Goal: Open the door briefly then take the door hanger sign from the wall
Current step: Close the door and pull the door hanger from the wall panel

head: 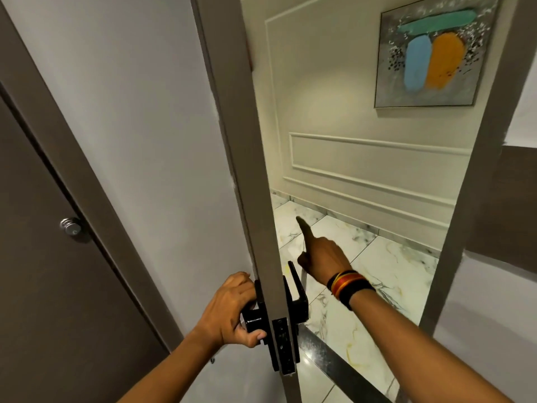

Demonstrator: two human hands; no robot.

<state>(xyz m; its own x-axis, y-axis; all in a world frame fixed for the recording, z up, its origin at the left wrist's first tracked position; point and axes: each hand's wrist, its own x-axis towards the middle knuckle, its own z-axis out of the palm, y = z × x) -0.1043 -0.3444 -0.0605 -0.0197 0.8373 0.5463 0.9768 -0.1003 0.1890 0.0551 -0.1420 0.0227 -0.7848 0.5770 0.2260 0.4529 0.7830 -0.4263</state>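
The grey door (162, 141) stands partly open, its edge facing me. My left hand (229, 309) is shut on the black inside door handle (252, 318). My right hand (319, 254) reaches through the gap beside the outer black handle (299, 289), index finger pointing forward, the other fingers curled, holding nothing. Red, yellow and black bands circle that wrist. No door hanger sign can be seen.
A brown door (43, 271) with a silver knob (70, 226) is on the left. Beyond the opening lie a marble floor (377, 271), a cream panelled wall (334, 112) with an abstract painting (433, 53), and the door frame (465, 199) on the right.
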